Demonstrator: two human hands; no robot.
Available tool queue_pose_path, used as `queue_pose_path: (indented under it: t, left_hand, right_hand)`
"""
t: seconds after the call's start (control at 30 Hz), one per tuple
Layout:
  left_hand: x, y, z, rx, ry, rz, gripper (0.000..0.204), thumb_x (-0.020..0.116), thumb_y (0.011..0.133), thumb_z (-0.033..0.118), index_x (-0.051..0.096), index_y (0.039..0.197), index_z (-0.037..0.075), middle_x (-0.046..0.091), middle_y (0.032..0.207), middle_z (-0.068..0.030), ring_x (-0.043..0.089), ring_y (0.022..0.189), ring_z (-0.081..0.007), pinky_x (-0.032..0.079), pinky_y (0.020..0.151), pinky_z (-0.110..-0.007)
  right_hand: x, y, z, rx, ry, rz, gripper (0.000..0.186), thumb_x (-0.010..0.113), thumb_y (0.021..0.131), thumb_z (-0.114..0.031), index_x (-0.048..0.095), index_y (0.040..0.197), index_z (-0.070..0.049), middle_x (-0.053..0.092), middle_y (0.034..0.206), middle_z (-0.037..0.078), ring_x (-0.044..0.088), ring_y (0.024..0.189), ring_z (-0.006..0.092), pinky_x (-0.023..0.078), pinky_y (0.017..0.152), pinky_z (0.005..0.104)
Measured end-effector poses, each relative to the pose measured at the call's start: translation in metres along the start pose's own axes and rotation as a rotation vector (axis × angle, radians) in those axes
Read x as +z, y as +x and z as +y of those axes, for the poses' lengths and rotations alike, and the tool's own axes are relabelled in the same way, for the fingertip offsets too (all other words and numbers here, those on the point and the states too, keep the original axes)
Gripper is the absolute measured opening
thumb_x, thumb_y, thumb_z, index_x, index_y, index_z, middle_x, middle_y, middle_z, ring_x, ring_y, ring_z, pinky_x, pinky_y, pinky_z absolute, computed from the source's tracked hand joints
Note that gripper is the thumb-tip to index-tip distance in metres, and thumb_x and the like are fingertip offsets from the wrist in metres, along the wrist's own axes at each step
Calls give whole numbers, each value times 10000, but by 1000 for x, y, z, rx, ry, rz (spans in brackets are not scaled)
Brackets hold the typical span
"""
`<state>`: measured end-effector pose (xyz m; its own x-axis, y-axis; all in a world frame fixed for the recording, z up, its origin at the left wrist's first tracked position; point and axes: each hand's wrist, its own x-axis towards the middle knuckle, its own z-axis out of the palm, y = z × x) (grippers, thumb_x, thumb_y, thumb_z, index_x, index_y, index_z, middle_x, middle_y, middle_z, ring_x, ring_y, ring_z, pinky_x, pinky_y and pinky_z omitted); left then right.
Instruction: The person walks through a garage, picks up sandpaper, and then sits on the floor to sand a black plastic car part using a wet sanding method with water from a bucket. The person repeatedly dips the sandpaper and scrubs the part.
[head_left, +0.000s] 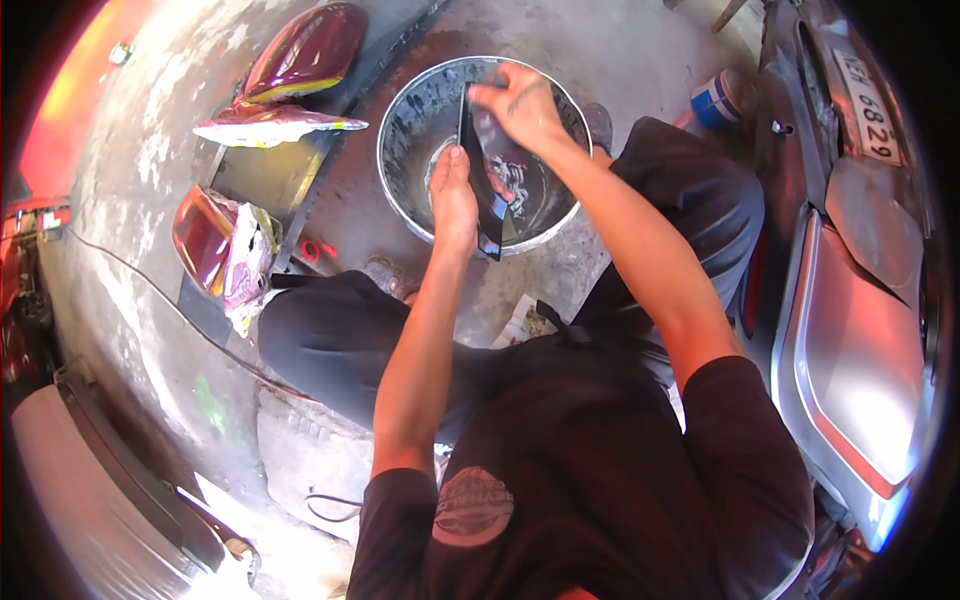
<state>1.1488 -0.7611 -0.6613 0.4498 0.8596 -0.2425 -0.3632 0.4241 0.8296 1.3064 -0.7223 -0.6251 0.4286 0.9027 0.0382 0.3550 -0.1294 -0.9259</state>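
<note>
A long, narrow, dark glossy panel (pixel 488 218) is held at a slant over a round bucket (pixel 405 130) between my knees. My left hand (pixel 455 200) is closed round the panel's left side, thumb pointing up along it. Near the panel's upper end my right hand (pixel 522 108) has its fingers bent and pressed together. Whatever is in those fingers, if anything, is hidden. Inside the bucket, below the panel, whitish foam or reflections show at the bottom. The bucket's inner wall is streaked grey.
To the left, two dark red glossy vehicle parts (pixel 308 50) (pixel 205 240) with crumpled masking lie by a dark frame. A red ring (pixel 310 250) is on the floor. At right stand a blue and white can (pixel 715 102) and a silver vehicle (pixel 860 340).
</note>
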Motion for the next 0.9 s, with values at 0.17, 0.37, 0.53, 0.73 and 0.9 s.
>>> queue_pose_path:
  t: [0.17,0.37,0.53,0.73,0.9]
  left_hand:
    - [-7,9,-15,8,1,115,363,346,1077,317,535,1103,7,629,783,-136,641,614,-218,536,550,-328]
    - [8,-9,2,-36,-89,60,321,392,1073,300,547,1044,20,598,756,-113,587,539,-203,553,550,-356]
    - [7,-4,-1,-1,-19,75,334,386,1074,314,540,1062,18,592,770,-106,587,545,-194,553,512,-355]
    - [12,-6,1,63,11,-5,359,381,1078,327,537,1075,3,596,852,-98,604,620,-193,565,597,-356]
    - [8,-6,2,-16,-6,-33,388,338,1082,333,532,1053,-1,581,842,-99,603,632,-206,568,611,-364]
  right_hand:
    - [16,-24,37,-74,-94,-99,316,805,781,-252,681,871,24,683,703,155,685,670,207,530,647,350]
    - [-2,5,-2,75,152,-34,280,785,800,-204,697,942,21,709,745,136,682,666,202,531,613,339]
    - [13,-19,6,-151,-138,2,316,798,789,-257,678,888,19,705,768,139,663,666,201,519,617,353]
    - [5,14,19,85,385,105,311,770,833,-223,656,1006,8,692,819,73,633,737,163,505,674,316]
    - [-11,15,15,21,-27,64,335,773,828,-259,668,988,16,706,831,130,653,767,193,512,728,349]
